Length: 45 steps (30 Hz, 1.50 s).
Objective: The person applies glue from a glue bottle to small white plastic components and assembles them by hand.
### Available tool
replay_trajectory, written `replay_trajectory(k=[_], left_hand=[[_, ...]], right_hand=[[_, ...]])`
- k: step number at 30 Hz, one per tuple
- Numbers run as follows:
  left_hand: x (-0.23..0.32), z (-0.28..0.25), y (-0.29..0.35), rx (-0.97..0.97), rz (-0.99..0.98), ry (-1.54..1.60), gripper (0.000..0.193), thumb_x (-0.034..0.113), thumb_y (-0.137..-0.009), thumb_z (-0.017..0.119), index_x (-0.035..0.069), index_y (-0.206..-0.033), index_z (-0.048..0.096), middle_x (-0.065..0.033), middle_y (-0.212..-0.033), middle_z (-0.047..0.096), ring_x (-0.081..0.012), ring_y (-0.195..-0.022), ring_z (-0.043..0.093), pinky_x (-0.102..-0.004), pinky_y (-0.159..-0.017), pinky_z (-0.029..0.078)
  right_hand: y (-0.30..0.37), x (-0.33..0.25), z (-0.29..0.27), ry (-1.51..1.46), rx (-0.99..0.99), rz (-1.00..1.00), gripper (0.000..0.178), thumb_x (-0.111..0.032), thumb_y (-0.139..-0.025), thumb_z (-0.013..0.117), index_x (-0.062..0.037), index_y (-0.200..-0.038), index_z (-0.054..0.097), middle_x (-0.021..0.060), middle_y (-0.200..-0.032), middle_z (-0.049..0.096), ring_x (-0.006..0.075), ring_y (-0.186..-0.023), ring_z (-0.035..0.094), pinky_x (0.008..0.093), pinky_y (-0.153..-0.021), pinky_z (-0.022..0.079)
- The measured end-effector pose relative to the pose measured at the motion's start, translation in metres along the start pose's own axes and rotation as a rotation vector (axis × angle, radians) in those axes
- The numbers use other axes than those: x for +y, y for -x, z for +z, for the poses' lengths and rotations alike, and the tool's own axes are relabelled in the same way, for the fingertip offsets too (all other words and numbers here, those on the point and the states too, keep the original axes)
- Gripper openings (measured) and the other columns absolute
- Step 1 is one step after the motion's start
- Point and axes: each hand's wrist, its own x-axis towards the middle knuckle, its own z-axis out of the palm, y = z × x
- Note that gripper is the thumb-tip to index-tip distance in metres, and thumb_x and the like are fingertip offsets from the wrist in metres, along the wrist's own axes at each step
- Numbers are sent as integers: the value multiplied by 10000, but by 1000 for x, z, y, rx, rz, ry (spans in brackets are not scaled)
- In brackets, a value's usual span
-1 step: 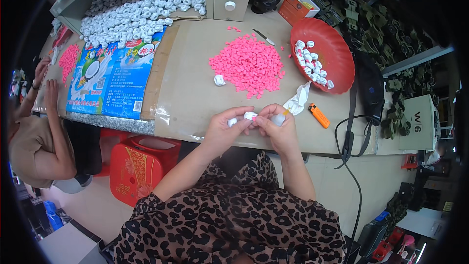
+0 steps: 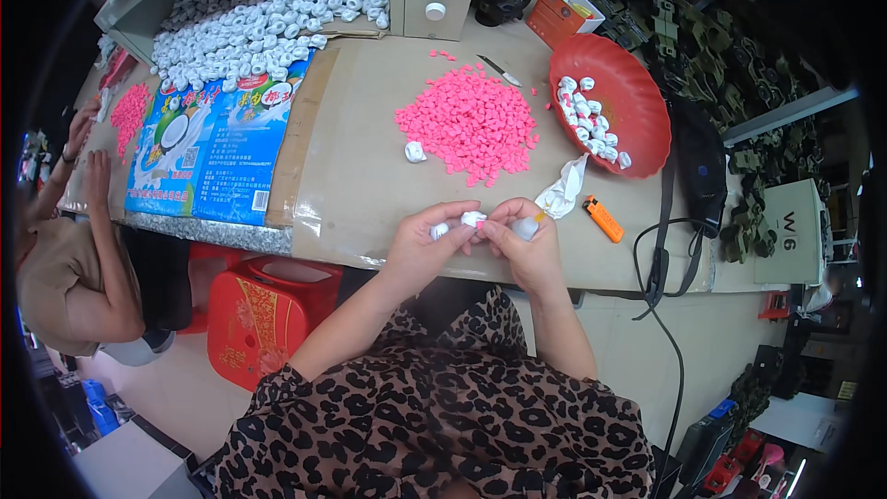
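Note:
My left hand (image 2: 420,242) is closed, thumb and fingers pinching a small, lumpy white piece (image 2: 473,218) above the table's front edge. My right hand (image 2: 528,254) is closed too; its thumb and fingertip press a tiny pink piece (image 2: 479,225) against the white one. Something pale covers a finger on each hand, perhaps a finger cot. Beyond my hands spreads a heap of small pink pieces (image 2: 476,125). One more white piece (image 2: 416,152) lies at the heap's left edge. A crumpled white cloth-like thing (image 2: 562,188) is beside my right hand.
A red scalloped bowl (image 2: 637,83) with several white pieces stands right, an orange lighter (image 2: 603,219) nearer me. Behind the heap lies a small blade (image 2: 499,70). Many white pieces (image 2: 245,37) fill the back left. A person (image 2: 78,268) works at left, by a red stool (image 2: 254,323).

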Motion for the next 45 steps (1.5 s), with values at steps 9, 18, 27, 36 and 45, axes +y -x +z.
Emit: replay_trajectory(k=[9,18,27,36,45], left_hand=[[-2,-1,0,4,52,-69,272,3,-790,505,-4,-1062,507,-44,-800,550,-78,-678,505,-195,-633,426],[0,0,0,-5,41,-78,249,-6,-787,503,-11,-1034,525,-57,-857,523,-83,-681,505,-197,-630,425],[-2,1,1,41,113,-127,243,4,-787,512,-10,-1029,527,-48,-854,527,-81,-691,512,-197,-625,430],[2,7,-1,117,-40,-40,241,22,-804,495,-20,-1040,514,-28,-767,547,-67,-666,506,-182,-626,427],[3,8,-1,116,-57,-26,222,22,-801,494,-22,-1017,521,-31,-765,549,-69,-664,510,-181,-618,427]], right_hand=[[2,2,4,-9,40,-41,121,-8,-731,595,-2,-812,506,51,-703,573,84,-626,549,163,-516,402],[1,-12,2,-30,-21,81,103,7,-753,558,32,-842,514,87,-743,576,124,-675,572,231,-621,472],[4,-11,10,180,80,67,120,-23,-759,565,47,-856,550,94,-760,595,121,-683,581,205,-608,458],[4,0,9,128,80,-5,133,-5,-760,539,55,-877,556,88,-763,597,114,-692,579,206,-624,455],[6,-1,12,156,111,5,128,-5,-753,534,48,-866,565,77,-761,599,100,-697,571,199,-624,448]])
